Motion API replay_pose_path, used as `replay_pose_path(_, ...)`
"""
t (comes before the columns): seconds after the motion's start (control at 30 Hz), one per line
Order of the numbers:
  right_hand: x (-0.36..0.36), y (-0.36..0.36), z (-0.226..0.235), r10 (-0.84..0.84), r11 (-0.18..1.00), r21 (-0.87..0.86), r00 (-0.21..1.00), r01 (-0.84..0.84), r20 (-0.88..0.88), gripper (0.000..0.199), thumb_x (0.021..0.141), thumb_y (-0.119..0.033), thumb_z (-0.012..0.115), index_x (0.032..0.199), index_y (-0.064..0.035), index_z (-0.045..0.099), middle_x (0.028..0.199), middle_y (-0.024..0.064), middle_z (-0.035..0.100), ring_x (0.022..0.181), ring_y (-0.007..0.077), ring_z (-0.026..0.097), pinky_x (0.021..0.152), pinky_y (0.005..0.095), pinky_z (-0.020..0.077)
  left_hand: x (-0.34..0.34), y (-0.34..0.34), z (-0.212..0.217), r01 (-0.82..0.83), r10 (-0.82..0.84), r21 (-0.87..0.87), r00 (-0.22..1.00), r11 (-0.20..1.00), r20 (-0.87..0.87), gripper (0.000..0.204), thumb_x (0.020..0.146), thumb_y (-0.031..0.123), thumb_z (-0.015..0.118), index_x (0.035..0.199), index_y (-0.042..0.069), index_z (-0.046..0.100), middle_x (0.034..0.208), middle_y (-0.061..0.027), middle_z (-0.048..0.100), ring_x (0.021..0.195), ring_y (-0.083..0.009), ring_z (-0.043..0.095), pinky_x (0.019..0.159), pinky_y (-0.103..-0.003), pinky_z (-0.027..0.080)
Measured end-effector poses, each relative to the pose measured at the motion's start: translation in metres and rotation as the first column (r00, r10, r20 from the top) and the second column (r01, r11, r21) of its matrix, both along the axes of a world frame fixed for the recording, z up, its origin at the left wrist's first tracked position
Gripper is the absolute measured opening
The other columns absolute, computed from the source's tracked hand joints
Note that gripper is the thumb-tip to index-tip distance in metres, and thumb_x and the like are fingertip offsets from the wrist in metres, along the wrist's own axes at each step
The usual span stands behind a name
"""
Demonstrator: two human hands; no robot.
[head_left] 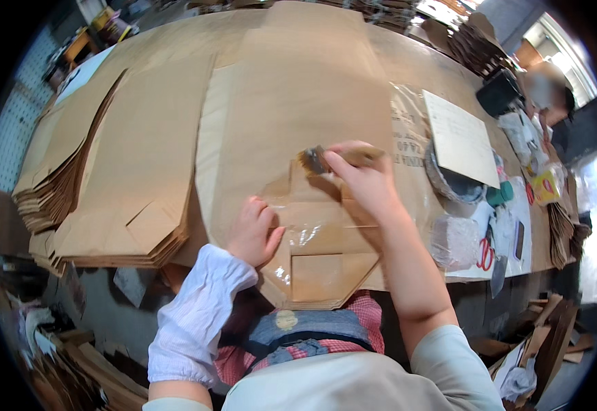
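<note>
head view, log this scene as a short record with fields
right hand: grips a brush, bristles pointing left
left hand: rests on folded brown paper
paper surface: glossy patches near the left hand
bristle contact: cannot tell
left side: brown paper stacks
right side: pale board across a bowl, red-handled scissors
</note>
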State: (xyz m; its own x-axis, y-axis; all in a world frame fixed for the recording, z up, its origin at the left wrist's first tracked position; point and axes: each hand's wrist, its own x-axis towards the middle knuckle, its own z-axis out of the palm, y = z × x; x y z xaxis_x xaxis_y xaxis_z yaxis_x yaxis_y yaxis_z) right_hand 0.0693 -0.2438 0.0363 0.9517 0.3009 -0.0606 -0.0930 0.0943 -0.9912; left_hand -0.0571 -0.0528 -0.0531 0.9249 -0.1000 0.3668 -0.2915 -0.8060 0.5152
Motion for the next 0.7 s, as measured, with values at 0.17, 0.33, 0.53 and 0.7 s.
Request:
replay_pose_path(0.17, -0.034, -0.146, 0.021, 0.319, 0.756, -0.642, 0.783, 0.130, 0.533, 0.027, 0.083, -0.009, 0.068, 0.109, -0.0044, 0.068, 0.099, 0.0114, 0.065, 0.089, 0.0270, 0.064, 0.079, 0.0315, 0.0516, -0.002, -0.001, -0.002, 0.007, -0.008, 0.057, 1.000, 0.998, 0.015, 0.031, 0.075, 0.012, 0.069, 0.100, 0.001, 0.054, 0.108, -0.0200, 0.051, 0.107, -0.0402, 0.049, 0.091, -0.045, 0.042)
replay_pose_path(0.33, -0.033, -0.291, -0.011, 0.466, 0.353, -0.772, 0.616, 0.529, 0.635, 0.037, 0.077, -0.003, 0.063, 0.114, -0.0058, 0.065, 0.108, 0.0136, 0.061, 0.100, 0.0320, 0.060, 0.084, 0.0373, 0.0492, -0.005, -0.011, -0.005, -0.014, 0.009, 0.092, 0.999, 0.996, 0.052, 0.030, 0.077, 0.011, 0.067, 0.101, 0.001, 0.054, 0.109, -0.0204, 0.051, 0.108, -0.0408, 0.048, 0.092, -0.046, 0.041)
replay_pose_path(0.53, -0.038, -0.235, -0.009, 0.560, 0.363, -0.866, 0.662, 0.344, 0.498, 0.029, 0.071, -0.002, 0.067, 0.100, -0.0014, 0.066, 0.101, 0.0127, 0.062, 0.101, 0.0316, 0.058, 0.086, 0.0405, 0.0466, 0.016, 0.020, 0.016, 0.010, 0.028, 0.141, 0.964, 0.990, -0.264, 0.034, 0.076, 0.001, 0.064, 0.107, 0.000, 0.052, 0.096, -0.0137, 0.051, 0.097, -0.0328, 0.052, 0.086, -0.038, 0.044)
replay_pose_path(0.7, 0.006, -0.109, -0.088, 0.241, 0.734, -0.662, 0.853, 0.153, 0.463, 0.010, 0.077, 0.000, 0.067, 0.087, -0.0003, 0.066, 0.088, 0.0111, 0.065, 0.088, 0.0261, 0.062, 0.076, 0.0389, 0.0492, 0.075, 0.034, 0.037, -0.228, 0.133, -0.085, 0.790, 0.970, -0.599, 0.044, 0.063, 0.002, 0.068, 0.106, 0.000, 0.058, 0.089, -0.0162, 0.062, 0.086, -0.0334, 0.062, 0.075, -0.041, 0.050)
